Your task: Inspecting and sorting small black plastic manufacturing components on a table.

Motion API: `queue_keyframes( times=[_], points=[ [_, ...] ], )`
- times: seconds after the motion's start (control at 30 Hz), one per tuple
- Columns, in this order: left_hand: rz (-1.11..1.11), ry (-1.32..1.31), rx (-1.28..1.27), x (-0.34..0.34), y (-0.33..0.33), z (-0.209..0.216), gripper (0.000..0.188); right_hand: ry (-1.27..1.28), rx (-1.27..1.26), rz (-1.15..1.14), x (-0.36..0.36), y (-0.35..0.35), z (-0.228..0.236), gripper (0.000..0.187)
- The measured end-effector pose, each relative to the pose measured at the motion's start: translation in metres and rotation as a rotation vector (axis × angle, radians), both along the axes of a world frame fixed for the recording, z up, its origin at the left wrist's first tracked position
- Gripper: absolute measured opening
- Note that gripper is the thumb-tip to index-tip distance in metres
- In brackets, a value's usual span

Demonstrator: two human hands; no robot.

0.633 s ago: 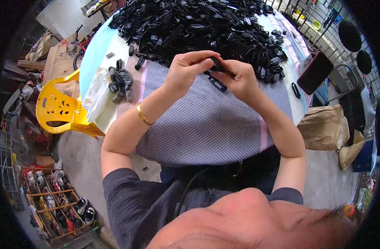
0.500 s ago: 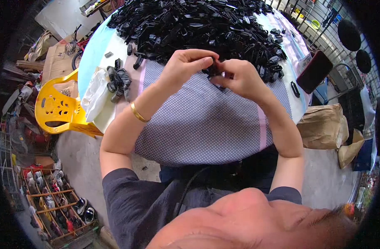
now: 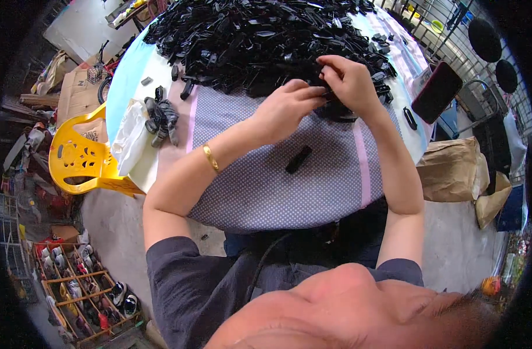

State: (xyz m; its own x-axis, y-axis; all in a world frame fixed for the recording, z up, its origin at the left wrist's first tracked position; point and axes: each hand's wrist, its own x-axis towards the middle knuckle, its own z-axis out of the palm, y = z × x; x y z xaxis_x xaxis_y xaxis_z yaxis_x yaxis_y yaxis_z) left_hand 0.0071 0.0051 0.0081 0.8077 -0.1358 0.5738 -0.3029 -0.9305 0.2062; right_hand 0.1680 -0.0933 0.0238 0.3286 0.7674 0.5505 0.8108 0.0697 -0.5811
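A large heap of small shiny black plastic pieces [image 3: 260, 46] covers the far part of the round table. My left hand [image 3: 289, 110] is over the patterned cloth at the heap's near edge, fingers drawn together and pointing right; what is at the tips cannot be made out. Close by on the right, my right hand [image 3: 352, 87] has its thumb and fingers bent together against the heap, and dark pieces behind hide whatever they grip. A single black plastic piece [image 3: 299, 159] shows apart from both hands, over the grey dotted cloth [image 3: 266, 198] nearer to me.
On the table's left are dark grey gloves [image 3: 162, 119] and a white bag [image 3: 130, 136]. A phone [image 3: 437, 93] stands raised at the right edge. A yellow chair [image 3: 74, 151] is at the left, a brown paper sack [image 3: 452, 168] at the right, a shoe rack [image 3: 82, 288] lower left.
My hands were together around a dark piece; now they are slightly apart and further right. A black piece now shows over the cloth below them, where none was visible.
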Motion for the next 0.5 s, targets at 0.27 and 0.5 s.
queue_keyframes(
  times=[0.27, 0.5],
  points=[
    [0.097, 0.052, 0.182, -0.003, 0.002, -0.007, 0.031, 0.146, 0.066, 0.081, -0.018, -0.003, 0.005, 0.024],
    [0.284, -0.069, -0.846, -0.006, 0.012, 0.004, 0.028, 0.469, 0.117, 0.158, -0.028, -0.003, 0.006, 0.023]
  ],
)
